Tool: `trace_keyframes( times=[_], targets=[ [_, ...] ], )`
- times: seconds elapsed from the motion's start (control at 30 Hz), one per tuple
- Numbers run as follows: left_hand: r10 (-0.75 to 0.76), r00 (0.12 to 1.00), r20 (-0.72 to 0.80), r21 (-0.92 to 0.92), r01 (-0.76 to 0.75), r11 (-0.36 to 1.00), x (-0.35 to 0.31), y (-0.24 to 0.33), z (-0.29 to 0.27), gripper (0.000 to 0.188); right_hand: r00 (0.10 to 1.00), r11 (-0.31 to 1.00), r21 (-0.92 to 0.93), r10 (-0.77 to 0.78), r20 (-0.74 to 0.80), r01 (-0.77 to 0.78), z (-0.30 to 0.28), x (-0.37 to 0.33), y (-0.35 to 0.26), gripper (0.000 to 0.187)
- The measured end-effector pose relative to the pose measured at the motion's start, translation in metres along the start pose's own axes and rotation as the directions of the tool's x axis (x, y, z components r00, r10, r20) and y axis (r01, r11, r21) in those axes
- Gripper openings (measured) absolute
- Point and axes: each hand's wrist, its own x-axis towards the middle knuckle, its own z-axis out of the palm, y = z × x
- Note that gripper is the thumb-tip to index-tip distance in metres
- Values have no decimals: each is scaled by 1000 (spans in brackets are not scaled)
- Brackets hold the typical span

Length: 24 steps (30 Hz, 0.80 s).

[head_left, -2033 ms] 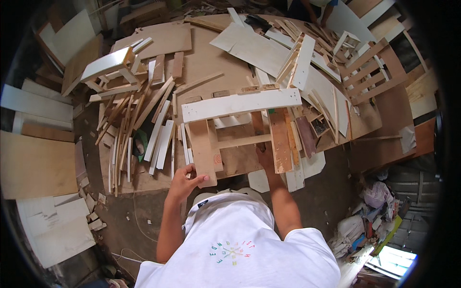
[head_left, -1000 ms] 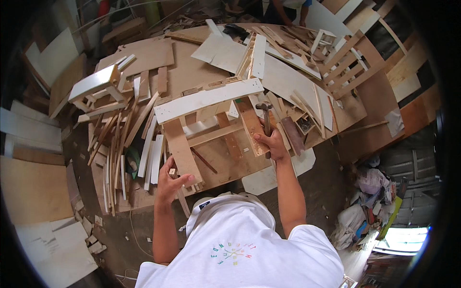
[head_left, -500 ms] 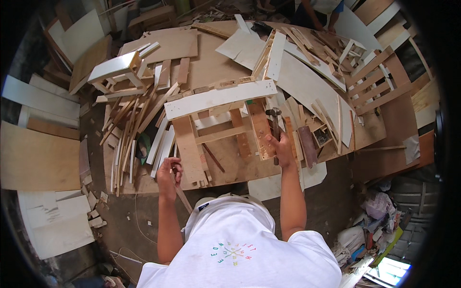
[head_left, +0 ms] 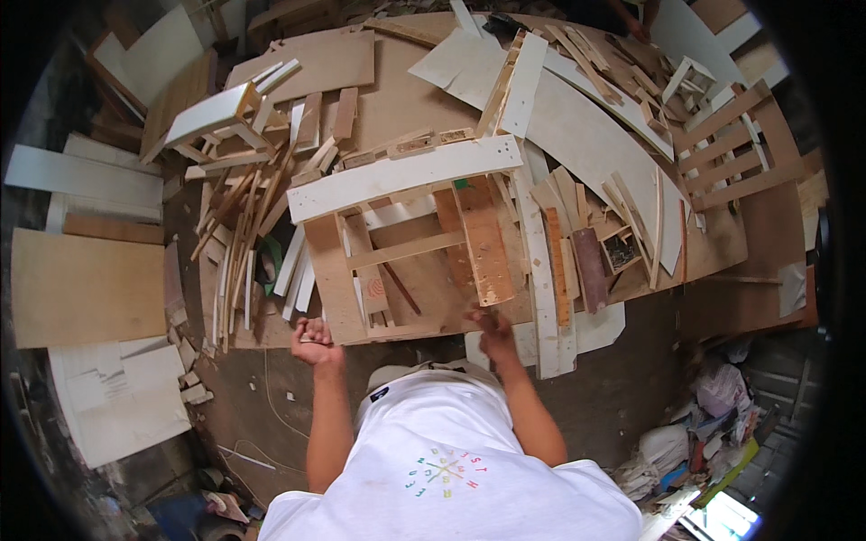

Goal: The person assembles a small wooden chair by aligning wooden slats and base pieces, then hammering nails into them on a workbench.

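Observation:
A wooden frame, with a white board (head_left: 406, 178) along its far side and a bare crossbar (head_left: 406, 251), lies on the workbench (head_left: 419, 326) before me. My left hand (head_left: 317, 343) is closed near the bench's front edge, by the frame's left side panel (head_left: 330, 270). Whatever it may hold is hidden in the fingers. Just off the near end of the frame's right side panel (head_left: 487, 248) is my right hand (head_left: 496, 341), its fingers smeared by motion. I cannot see the hammer in this view now.
Wood strips (head_left: 239, 216) and a small white-topped bench (head_left: 212, 117) lie to the left. Right of the frame are a long pale board (head_left: 547, 298), a nail box (head_left: 621, 250) and a slatted panel (head_left: 735, 144). Another person's hand (head_left: 638, 32) shows at the far right.
The hammer has gone from my right hand, which has drawn back toward me and left. My left hand has closed and come slightly nearer. A long pale board now lies right of the frame.

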Motion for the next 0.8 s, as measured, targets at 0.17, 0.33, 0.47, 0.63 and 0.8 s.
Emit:
trace_keyframes(
  times=[0.17, 0.33, 0.47, 0.63, 0.8],
  targets=[
    [-62, 998, -15, 147, 64, 987, -41, -79, 17, 19, 996, 996, 13, 90, 20, -90, 18, 4, 8, 33],
    [-17, 991, 131, 719, -83, 690, 6, -100, -55, 29, 988, 970, -211, -138, -67, 121, -3, 69, 29, 30],
    [-109, 981, 161, 837, -77, 542, 21, -96, -55, 35, 895, 855, -349, -437, -89, 383, -4, 109, 38, 42],
    [0, 925, 380, 901, -370, 225, 41, -99, -63, 40, 855, 876, 45, -457, -245, 481, 27, 131, 30, 60],
    [106, 923, 370, 927, -374, 18, 75, -92, -112, 42, 837, 853, -348, -485, -253, 389, 47, 129, 22, 59]
  ],
)
